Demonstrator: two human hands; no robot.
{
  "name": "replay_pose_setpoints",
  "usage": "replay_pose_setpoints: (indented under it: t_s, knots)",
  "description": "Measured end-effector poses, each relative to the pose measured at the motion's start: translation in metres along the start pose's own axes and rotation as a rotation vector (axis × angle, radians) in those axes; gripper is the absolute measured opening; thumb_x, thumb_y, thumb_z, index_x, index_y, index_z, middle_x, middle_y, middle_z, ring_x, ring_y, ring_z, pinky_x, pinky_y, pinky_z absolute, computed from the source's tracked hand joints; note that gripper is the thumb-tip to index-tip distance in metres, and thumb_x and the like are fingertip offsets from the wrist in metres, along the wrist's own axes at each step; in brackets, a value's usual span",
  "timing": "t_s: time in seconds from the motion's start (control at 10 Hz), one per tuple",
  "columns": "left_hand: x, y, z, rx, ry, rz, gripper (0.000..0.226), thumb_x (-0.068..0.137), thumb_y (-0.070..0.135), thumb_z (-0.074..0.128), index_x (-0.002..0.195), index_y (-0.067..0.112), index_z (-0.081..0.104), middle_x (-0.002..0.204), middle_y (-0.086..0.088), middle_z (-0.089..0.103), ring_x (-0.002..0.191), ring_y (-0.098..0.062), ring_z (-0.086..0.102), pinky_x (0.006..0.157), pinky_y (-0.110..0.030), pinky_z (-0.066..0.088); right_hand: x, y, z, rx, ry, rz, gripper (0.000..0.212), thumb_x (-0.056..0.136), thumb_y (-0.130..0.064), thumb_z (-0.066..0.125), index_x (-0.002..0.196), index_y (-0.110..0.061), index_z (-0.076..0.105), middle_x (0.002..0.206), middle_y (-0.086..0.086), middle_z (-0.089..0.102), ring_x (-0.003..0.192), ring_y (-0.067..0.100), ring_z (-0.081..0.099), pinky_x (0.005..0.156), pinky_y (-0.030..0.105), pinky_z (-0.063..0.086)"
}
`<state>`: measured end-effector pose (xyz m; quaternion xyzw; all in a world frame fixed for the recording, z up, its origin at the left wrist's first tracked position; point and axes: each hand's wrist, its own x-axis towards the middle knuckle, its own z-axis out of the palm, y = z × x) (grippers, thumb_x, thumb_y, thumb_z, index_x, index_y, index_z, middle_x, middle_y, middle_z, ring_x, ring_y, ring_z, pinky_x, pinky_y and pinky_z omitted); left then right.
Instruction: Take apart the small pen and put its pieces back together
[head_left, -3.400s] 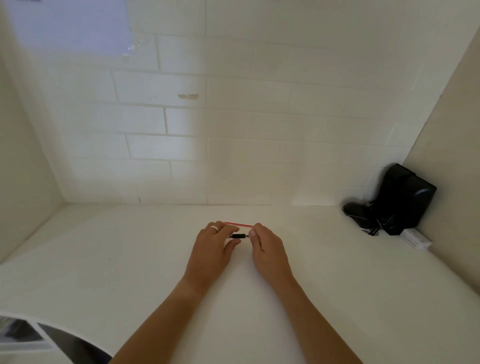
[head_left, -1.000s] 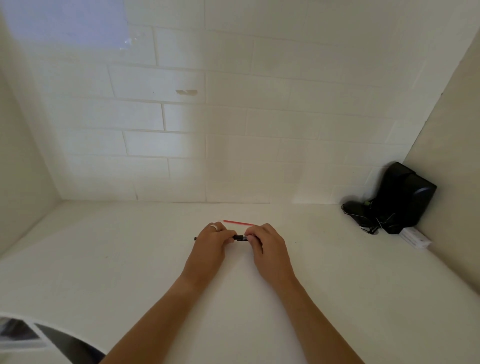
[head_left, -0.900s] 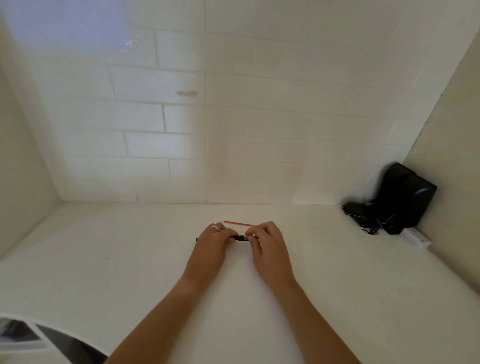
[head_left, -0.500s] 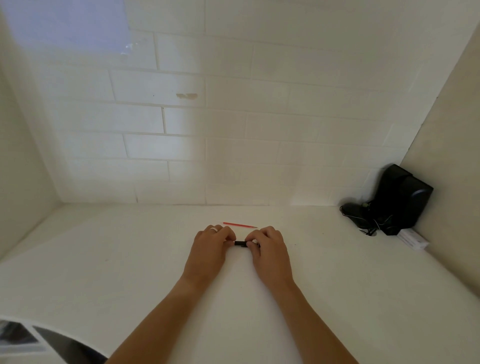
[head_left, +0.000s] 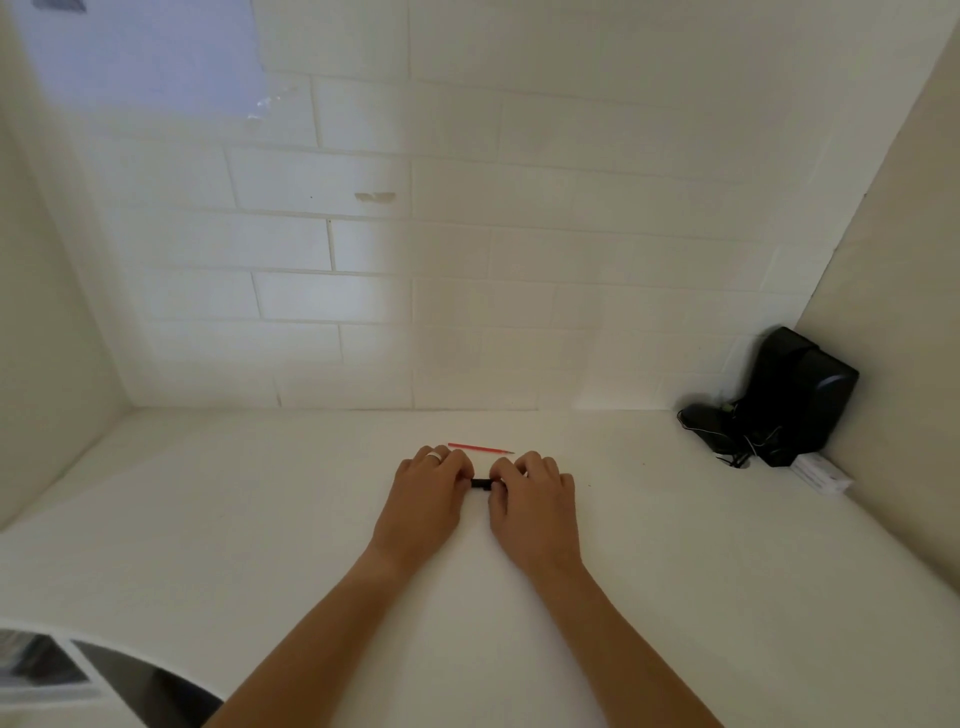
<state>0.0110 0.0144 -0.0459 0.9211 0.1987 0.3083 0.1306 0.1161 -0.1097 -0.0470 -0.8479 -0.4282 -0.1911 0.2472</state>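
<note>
A small black pen body (head_left: 481, 483) sits between my two hands, low over the white table (head_left: 260, 519). My left hand (head_left: 423, 499), with a ring on one finger, grips its left end. My right hand (head_left: 535, 501) grips its right end. Only a short black stretch shows between the fingertips; the rest is hidden in the fingers. A thin red refill (head_left: 479, 448) with a pointed tip lies flat on the table just beyond my hands, touching neither.
A black speaker (head_left: 795, 395) with a dark object and tangled wires (head_left: 717, 431) stands in the back right corner, a small white box (head_left: 821, 473) beside it. White brick wall behind, plain walls left and right. The table's curved edge is at lower left.
The pen's left tip that stuck out past my left hand is now hidden, and my hands have closed in so less of the black body shows. The red refill has not moved.
</note>
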Motion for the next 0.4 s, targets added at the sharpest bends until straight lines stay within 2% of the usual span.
replay_pose_setpoints:
  t_s: [0.1, 0.3, 0.4]
  knots:
    - [-0.001, 0.002, -0.001, 0.015, 0.017, 0.007, 0.016, 0.090, 0.016, 0.054, 0.103, 0.024, 0.057, 0.102, 0.009, 0.061, 0.100, -0.014, 0.055, 0.083, -0.030, 0.038, -0.001, -0.001, -0.002, -0.042, 0.007, -0.005, 0.014, 0.087, -0.031, 0.053, 0.093, -0.028, 0.065, 0.088, -0.005, 0.058, 0.082, 0.019, 0.053, 0.072, 0.031, 0.036]
    - [-0.005, 0.010, -0.009, 0.155, 0.034, 0.020, 0.031, 0.081, 0.008, 0.059, 0.109, 0.020, 0.058, 0.109, 0.002, 0.062, 0.103, -0.020, 0.056, 0.085, -0.034, 0.044, -0.004, -0.007, -0.011, -0.090, -0.049, 0.026, 0.030, 0.085, -0.033, 0.051, 0.111, -0.022, 0.063, 0.096, 0.000, 0.062, 0.088, 0.024, 0.058, 0.074, 0.037, 0.046]
    - [-0.010, 0.014, -0.008, 0.269, 0.052, 0.030, 0.035, 0.080, 0.003, 0.049, 0.110, 0.014, 0.061, 0.110, -0.006, 0.064, 0.103, -0.026, 0.059, 0.085, -0.036, 0.047, -0.013, -0.009, -0.013, -0.085, -0.063, 0.081, 0.036, 0.086, -0.031, 0.052, 0.117, -0.018, 0.062, 0.104, 0.003, 0.062, 0.095, 0.025, 0.059, 0.077, 0.036, 0.049]
